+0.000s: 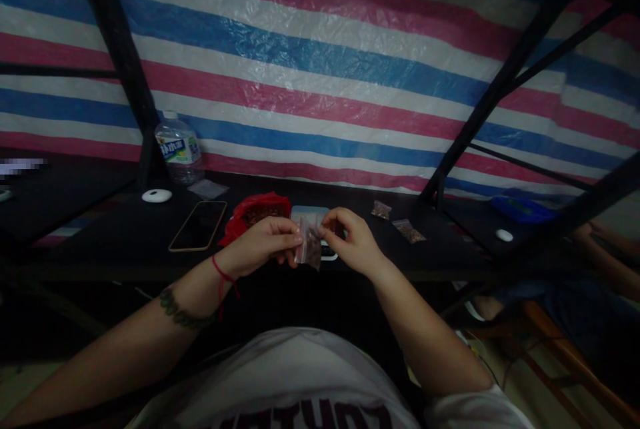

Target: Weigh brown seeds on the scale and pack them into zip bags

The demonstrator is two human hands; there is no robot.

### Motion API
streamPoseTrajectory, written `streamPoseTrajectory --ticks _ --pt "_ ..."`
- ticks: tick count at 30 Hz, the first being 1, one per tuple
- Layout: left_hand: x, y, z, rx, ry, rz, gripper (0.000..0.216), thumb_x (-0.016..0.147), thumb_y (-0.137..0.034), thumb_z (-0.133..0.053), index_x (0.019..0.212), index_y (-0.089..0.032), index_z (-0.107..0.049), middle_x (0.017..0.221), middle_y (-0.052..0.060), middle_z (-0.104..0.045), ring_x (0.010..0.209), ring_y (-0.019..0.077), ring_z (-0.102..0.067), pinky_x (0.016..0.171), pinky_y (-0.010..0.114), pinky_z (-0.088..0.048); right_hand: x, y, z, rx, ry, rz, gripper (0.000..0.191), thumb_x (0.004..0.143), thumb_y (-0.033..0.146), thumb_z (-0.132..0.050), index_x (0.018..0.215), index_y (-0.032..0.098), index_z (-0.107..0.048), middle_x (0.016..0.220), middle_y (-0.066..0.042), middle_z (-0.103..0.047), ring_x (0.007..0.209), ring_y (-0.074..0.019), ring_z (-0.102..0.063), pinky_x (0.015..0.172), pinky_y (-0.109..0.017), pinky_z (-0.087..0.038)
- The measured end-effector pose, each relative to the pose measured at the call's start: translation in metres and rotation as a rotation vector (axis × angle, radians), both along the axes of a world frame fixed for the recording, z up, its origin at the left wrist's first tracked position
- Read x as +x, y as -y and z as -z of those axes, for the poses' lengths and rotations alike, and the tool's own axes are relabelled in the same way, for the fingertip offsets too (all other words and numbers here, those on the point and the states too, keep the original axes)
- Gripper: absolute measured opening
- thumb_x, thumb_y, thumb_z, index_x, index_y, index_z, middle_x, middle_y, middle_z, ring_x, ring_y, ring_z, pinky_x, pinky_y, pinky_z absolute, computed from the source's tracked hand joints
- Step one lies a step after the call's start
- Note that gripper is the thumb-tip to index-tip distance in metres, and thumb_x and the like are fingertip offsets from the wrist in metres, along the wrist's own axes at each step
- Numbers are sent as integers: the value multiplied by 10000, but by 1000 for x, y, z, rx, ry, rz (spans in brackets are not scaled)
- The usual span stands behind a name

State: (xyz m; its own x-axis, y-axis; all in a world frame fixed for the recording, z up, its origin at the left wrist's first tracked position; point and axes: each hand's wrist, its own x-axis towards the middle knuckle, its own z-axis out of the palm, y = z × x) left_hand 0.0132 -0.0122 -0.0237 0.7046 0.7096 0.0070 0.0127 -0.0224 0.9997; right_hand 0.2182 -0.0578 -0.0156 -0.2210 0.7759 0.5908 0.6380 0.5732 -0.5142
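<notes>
A small clear zip bag (311,247) with dark brown contents hangs between my hands, just over the table's front edge. My left hand (275,240) pinches its left side near the zip strip. On the other side, my right hand (350,236) has thumb and index finger closed at the bag's edge. Behind the bag sits a light-coloured scale (310,210), partly covered by my hands. To its left, an open red plastic bag (235,212) holds many small brown pieces, too small to name.
Two filled zip bags (410,231) lie right of the scale. A phone (198,226), a white rounded device (157,196), a flat clear bag (209,189) and a large plastic bottle (177,149) stand or lie leftward. Black frame posts (480,109) flank the table; another person's arm (607,252) shows at right.
</notes>
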Motion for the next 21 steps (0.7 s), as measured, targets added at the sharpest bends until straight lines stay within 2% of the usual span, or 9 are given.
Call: streamPoseTrajectory --ticks 3,7,12,17,21 --pt "3 2 2 -8 -78 -26 309 712 -432 -686 702 -130 -626 628 41 -659 516 101 -592 443 175 -340 -5 7 -4 -136 37 -41 248 858 331 -579 674 165 -560 636 17 -538 597 -98 -478 570 -215 -351" --pt "8 4 6 -11 -135 -25 249 733 -382 -662 725 -133 -650 623 29 -657 551 107 -604 477 174 -376 -12 12 -3 -375 151 -100 347 809 448 -634 637 156 -563 586 31 -523 547 -82 -448 519 -204 -301" --pt "10 6 11 116 -147 14 237 722 -363 -681 714 -127 -695 615 17 -643 535 90 -546 518 191 -405 -16 13 4 -488 176 -135 344 756 489 -679 705 151 -639 600 27 -554 563 -88 -474 532 -202 -322" --pt "12 4 16 111 -168 23 240 749 -370 -664 739 -133 -700 616 24 -651 548 95 -574 523 186 -415 -5 2 8 -624 91 -305 281 842 398 -594 800 134 -681 633 22 -572 562 -83 -463 517 -193 -324" --pt "11 0 16 132 -166 27 232 762 -367 -650 740 -141 -700 623 31 -662 560 99 -592 532 184 -428 5 -10 10 -682 -11 -462 300 862 400 -566 828 121 -673 703 6 -594 627 -92 -487 582 -198 -368"
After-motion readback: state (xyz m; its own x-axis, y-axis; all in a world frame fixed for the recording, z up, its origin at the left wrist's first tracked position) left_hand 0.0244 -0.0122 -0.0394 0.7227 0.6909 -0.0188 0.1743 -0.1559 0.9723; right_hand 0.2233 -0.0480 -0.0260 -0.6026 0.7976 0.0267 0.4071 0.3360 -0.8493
